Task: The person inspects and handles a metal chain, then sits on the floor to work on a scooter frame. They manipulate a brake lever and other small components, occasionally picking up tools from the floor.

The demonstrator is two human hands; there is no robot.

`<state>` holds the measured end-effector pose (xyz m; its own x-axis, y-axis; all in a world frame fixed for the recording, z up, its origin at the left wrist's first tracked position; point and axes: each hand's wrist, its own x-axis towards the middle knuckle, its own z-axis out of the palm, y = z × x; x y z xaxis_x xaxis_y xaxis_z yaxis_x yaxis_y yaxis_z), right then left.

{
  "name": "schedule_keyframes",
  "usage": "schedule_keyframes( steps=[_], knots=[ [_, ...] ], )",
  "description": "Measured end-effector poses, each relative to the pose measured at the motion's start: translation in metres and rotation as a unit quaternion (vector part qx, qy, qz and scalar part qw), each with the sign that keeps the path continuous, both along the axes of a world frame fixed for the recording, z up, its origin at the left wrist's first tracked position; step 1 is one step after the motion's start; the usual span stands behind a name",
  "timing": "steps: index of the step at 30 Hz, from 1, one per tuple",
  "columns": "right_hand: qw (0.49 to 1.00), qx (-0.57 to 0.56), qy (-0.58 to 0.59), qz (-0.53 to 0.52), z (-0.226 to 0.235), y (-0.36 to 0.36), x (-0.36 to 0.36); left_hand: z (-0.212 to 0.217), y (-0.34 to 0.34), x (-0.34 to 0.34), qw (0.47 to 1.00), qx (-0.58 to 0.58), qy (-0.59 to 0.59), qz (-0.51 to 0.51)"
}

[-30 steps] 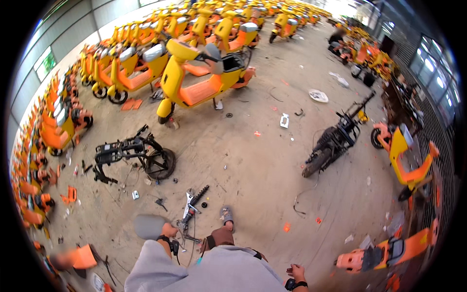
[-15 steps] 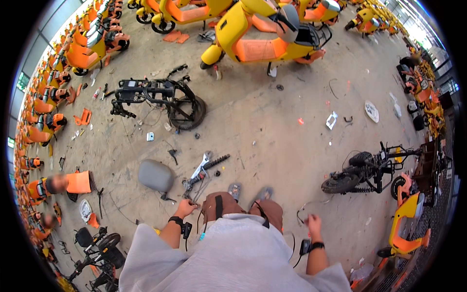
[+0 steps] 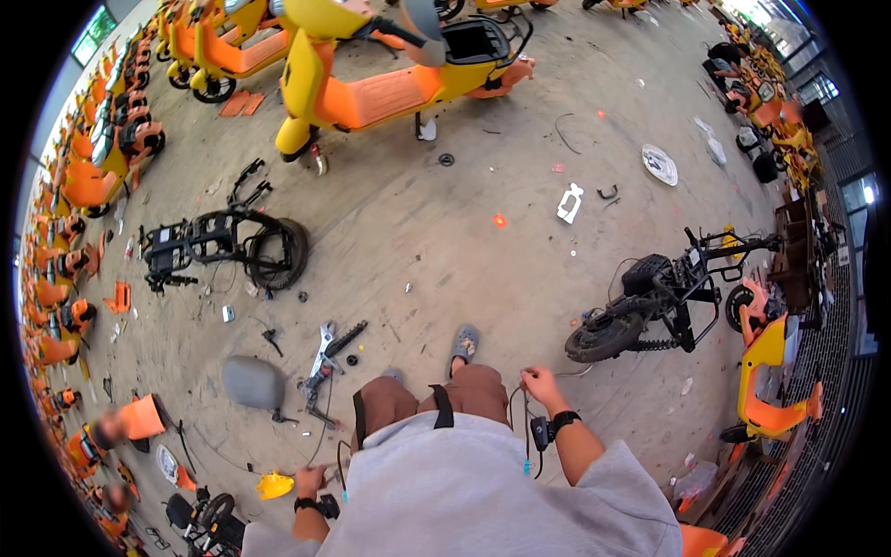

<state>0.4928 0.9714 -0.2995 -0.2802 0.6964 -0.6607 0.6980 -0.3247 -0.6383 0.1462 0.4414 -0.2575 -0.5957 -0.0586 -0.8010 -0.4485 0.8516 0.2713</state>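
My right hand (image 3: pixel 540 382) is in front of my right thigh, fingers pinched together. A thin cable (image 3: pixel 581 372) leads from its fingertips toward the floor by the stripped black scooter frame (image 3: pixel 640 311) on the right. My left hand (image 3: pixel 311 481) hangs low by my left side, small and blurred. Nearest to it on the floor lies a yellow plastic piece (image 3: pixel 275 485). A silver and black fork-like part (image 3: pixel 325 353) with a thin wire lies ahead of that hand, beside a grey seat (image 3: pixel 252 382). Both wrists carry black straps with small devices.
Another black frame with a wheel (image 3: pixel 223 243) lies at the left. A yellow and orange scooter (image 3: pixel 399 88) stands ahead; rows of scooters (image 3: pixel 88 181) line the left side. Loose parts include a white bracket (image 3: pixel 570 202) and an oval white piece (image 3: pixel 660 164).
My view has shifted to the right and my feet have stepped. My right hand has come inward and forward toward my thigh; my left hand has dropped back, away from the fork-like part.
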Motion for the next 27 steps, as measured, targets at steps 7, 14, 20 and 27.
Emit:
schedule_keyframes(
  steps=[7, 14, 20, 27],
  knots=[
    [0.964, -0.092, -0.231, 0.092, -0.036, 0.061, 0.107, 0.040, -0.021, 0.046, 0.983, 0.018, 0.056, 0.173],
    [0.982, -0.113, -0.101, 0.110, -0.066, 0.142, 0.010, 0.167, 0.090, -0.032, 0.920, 0.166, 0.284, 0.213],
    [0.950, -0.028, -0.010, 0.310, -0.049, 0.178, -0.176, 0.291, 0.177, -0.036, 0.805, 0.375, 0.376, 0.266],
    [0.839, -0.420, 0.238, 0.251, 0.104, 0.035, -0.373, 0.371, 0.222, -0.047, 0.706, 0.521, 0.432, 0.208]
  ],
)
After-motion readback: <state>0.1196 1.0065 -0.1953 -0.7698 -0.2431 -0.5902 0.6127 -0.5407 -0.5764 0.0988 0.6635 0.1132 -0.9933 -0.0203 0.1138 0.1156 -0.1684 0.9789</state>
